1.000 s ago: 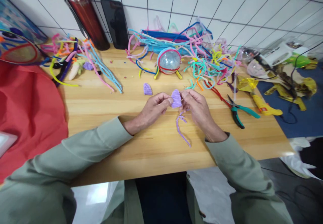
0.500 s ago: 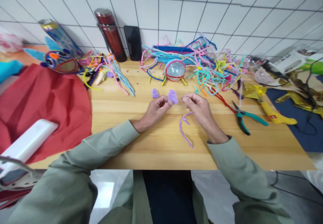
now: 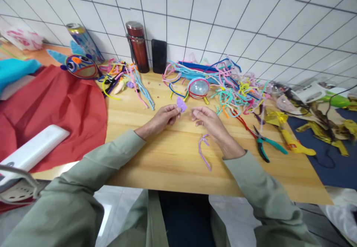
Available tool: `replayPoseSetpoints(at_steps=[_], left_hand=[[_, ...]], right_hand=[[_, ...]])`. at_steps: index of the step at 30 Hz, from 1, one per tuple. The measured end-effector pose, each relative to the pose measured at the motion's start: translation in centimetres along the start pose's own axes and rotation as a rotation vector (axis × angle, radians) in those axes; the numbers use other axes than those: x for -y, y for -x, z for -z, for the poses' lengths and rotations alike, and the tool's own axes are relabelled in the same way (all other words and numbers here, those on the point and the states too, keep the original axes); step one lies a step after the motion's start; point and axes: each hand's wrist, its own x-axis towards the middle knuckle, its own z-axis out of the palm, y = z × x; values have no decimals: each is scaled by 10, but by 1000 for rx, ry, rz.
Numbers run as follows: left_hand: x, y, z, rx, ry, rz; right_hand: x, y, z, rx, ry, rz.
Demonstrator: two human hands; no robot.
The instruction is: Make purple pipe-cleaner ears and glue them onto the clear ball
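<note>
Between the thumb and fingers of my left hand [image 3: 168, 115] is a small, flat purple pipe-cleaner piece [image 3: 181, 105], its end sticking up past the fingertips. My right hand [image 3: 205, 117] is just right of it, thumb and fingers pinched together. Whether anything thin is in that pinch I cannot make out. Below the right hand, a bent purple pipe cleaner [image 3: 203, 154] with a twisted top lies on the wooden table [image 3: 167, 161]. Beyond both hands sits a clear dome [image 3: 198, 88] ringed with red, with yellow pipe-cleaner legs.
Heaped pipe cleaners [image 3: 232, 98] line the back. Pliers [image 3: 262, 143] and a yellow glue gun [image 3: 295, 143] lie to the right. A red thermos [image 3: 137, 48] and a phone [image 3: 159, 55] stand by the wall. Red cloth [image 3: 83, 128] and a white device [image 3: 36, 152] are left.
The camera view has shifted. The purple piece has turned in my left hand. A second ridged purple piece, earlier on the table beyond the left hand, no longer shows.
</note>
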Motion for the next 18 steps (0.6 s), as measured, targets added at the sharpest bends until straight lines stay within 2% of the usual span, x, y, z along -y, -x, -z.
replayPoseSetpoints(at_steps=[4, 7, 11, 14, 18], left_hand=[[1, 2, -8, 78, -42, -24], [0, 0, 1, 88, -199, -99], [-5, -9, 21, -161, -737, -240], [-7, -14, 25, -242, -1139, -135], [-4, -21, 12, -195, -1362, -16]], right_hand=[[1, -2, -18, -13, -120, -5], [-4, -4, -26, -57, -146, 16], [-10, -5, -26, -137, -230, -44], [-12, -3, -23, -169, -282, -97], [-13, 1, -21, -209, -288, -98]])
